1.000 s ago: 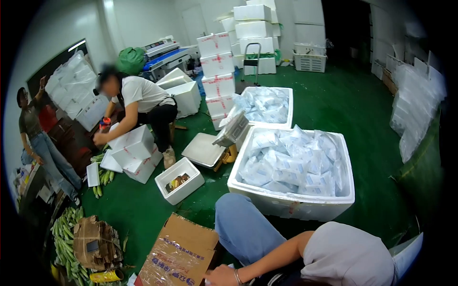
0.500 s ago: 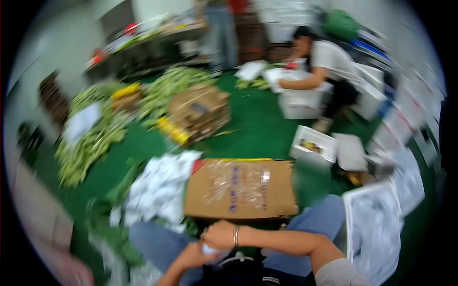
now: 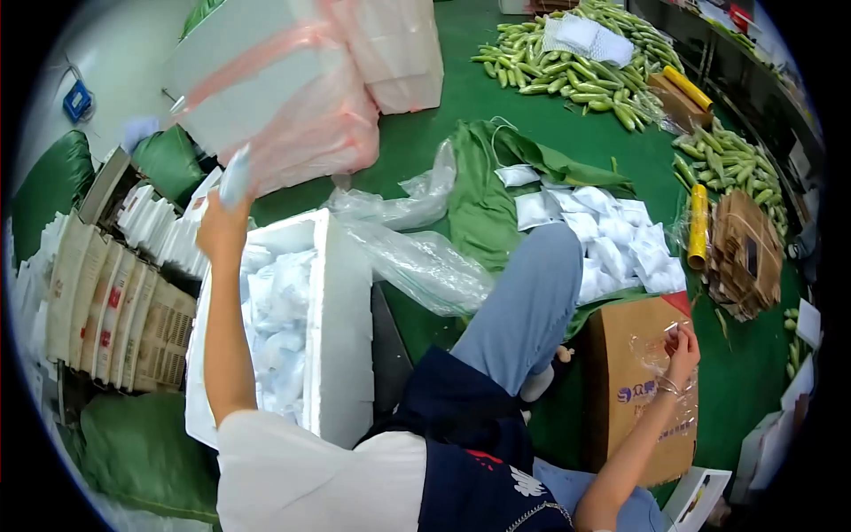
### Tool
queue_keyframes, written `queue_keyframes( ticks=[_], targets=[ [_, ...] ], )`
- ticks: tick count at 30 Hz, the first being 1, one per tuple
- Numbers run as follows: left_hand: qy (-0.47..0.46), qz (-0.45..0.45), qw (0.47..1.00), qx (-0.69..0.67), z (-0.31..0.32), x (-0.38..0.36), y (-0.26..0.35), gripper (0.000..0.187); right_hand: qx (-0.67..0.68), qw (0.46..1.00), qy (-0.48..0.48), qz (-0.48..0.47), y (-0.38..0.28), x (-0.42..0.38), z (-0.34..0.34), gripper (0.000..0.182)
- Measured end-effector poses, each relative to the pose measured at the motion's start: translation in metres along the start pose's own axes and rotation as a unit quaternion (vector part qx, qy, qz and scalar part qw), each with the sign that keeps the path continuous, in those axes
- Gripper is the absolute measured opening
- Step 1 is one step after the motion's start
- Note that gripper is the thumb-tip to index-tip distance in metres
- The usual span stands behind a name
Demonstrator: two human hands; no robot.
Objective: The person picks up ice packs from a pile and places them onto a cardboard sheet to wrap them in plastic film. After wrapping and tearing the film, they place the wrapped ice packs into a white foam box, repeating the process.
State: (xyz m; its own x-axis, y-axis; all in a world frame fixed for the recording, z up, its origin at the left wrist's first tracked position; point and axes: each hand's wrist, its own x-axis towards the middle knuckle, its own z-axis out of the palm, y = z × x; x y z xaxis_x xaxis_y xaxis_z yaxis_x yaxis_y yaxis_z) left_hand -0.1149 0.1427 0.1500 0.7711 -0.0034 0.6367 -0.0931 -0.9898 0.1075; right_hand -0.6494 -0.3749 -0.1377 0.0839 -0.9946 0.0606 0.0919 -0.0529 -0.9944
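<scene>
My left hand point(image 3: 222, 229) is raised over the far left corner of a white foam box point(image 3: 341, 355). Its fingers are closed on a pale, blurred pouch point(image 3: 236, 177). Inside the foam box lie many similar white pouches point(image 3: 282, 332). My right hand point(image 3: 681, 356), with a bracelet at the wrist, is at the top of a cardboard box point(image 3: 643, 390) covered with clear tape. Its fingers are curled; what they hold, if anything, is too small to make out. Another heap of white pouches point(image 3: 612, 235) lies on a green sack point(image 3: 479, 204) beyond my knee.
Large foam boxes wrapped in pinkish plastic point(image 3: 301, 97) stand ahead. Stacked flat cartons point(image 3: 115, 310) are at the left. Piles of long green vegetables point(image 3: 576, 71), yellow rolls point(image 3: 698, 226) and folded cardboard point(image 3: 745, 257) lie on the green floor. Clear plastic sheeting point(image 3: 417, 257) lies beside the foam box.
The view has swung left. My hands, together around a small pale item over my lap, have parted: the left is up by the foam box with a pouch, the right at the cardboard box.
</scene>
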Motion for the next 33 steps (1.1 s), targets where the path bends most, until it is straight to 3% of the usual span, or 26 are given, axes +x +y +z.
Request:
queue_keyframes(
  ticks=[2,4,6,9,10,12,14,16,18,19,20,22,24,26,27,28,29,30,31,33],
  targets=[
    [-0.026,-0.031,0.992,0.116,0.031,-0.030,-0.057,0.060,-0.023,0.997,-0.010,0.077,0.008,-0.011,-0.004,0.016],
    [-0.188,-0.075,0.954,0.221,0.084,-0.063,-0.127,0.072,-0.028,0.995,-0.035,0.092,0.023,-0.012,0.000,0.015],
    [-0.217,-0.198,0.935,0.199,0.131,-0.092,-0.169,0.076,-0.069,0.991,-0.092,0.061,0.025,-0.024,0.010,0.014],
    [-0.217,-0.200,0.950,0.104,0.145,-0.068,-0.153,0.070,-0.116,0.987,-0.095,0.052,0.007,-0.042,0.022,0.014],
    [-0.128,-0.090,0.983,0.096,0.149,-0.062,-0.136,0.062,-0.145,0.983,-0.102,0.050,0.001,-0.049,0.025,0.015],
    [0.004,0.102,0.995,-0.009,0.144,-0.046,-0.059,0.040,-0.157,0.983,-0.086,0.047,0.006,-0.061,0.024,0.015],
    [-0.030,0.217,0.936,-0.274,0.146,-0.043,0.053,0.027,-0.183,0.977,-0.093,0.051,0.012,-0.067,0.021,0.015],
    [-0.171,0.250,0.863,-0.404,0.145,-0.067,0.171,0.027,-0.201,0.973,-0.090,0.063,-0.004,-0.082,0.036,0.015],
    [-0.280,0.350,0.791,-0.416,0.183,-0.099,0.266,0.027,-0.227,0.968,-0.080,0.066,-0.009,-0.095,0.044,0.015],
    [-0.365,0.327,0.737,-0.465,0.227,-0.125,0.311,0.030,-0.246,0.964,-0.080,0.065,-0.010,-0.101,0.048,0.014],
    [-0.427,0.340,0.725,-0.420,0.257,-0.150,0.354,0.035,-0.246,0.965,-0.064,0.070,-0.013,-0.109,0.050,0.014],
    [-0.437,0.389,0.702,-0.406,0.306,-0.214,0.429,0.052,-0.309,0.942,-0.074,0.113,-0.018,-0.122,0.052,0.014],
    [-0.415,0.486,0.686,-0.348,0.339,-0.276,0.491,0.072,-0.246,0.960,-0.050,0.127,-0.015,-0.137,0.049,0.013],
    [-0.393,0.503,0.736,-0.227,0.323,-0.309,0.535,0.075,-0.193,0.964,-0.027,0.182,-0.008,-0.153,0.039,0.013],
    [-0.335,0.541,0.748,-0.192,0.327,-0.321,0.550,0.077,-0.183,0.959,-0.021,0.213,0.003,-0.166,0.026,0.017],
    [-0.365,0.570,0.723,-0.138,0.349,-0.331,0.573,0.083,-0.172,0.957,-0.010,0.233,0.014,-0.172,0.016,0.023],
    [-0.375,0.530,0.750,-0.131,0.367,-0.346,0.590,0.085,-0.166,0.957,0.021,0.237,0.019,-0.175,0.014,0.018],
    [-0.332,0.537,0.767,-0.113,0.364,-0.356,0.592,0.071,-0.164,0.953,0.052,0.249,0.015,-0.178,0.014,0.012],
    [-0.314,0.491,0.803,-0.124,0.382,-0.373,0.599,0.055,-0.235,0.954,0.043,0.179,0.001,-0.176,0.016,0.013],
    [-0.274,0.512,0.807,-0.106,0.402,-0.377,0.602,0.040,-0.302,0.947,0.053,0.098,-0.005,-0.168,0.019,0.017]
  ],
)
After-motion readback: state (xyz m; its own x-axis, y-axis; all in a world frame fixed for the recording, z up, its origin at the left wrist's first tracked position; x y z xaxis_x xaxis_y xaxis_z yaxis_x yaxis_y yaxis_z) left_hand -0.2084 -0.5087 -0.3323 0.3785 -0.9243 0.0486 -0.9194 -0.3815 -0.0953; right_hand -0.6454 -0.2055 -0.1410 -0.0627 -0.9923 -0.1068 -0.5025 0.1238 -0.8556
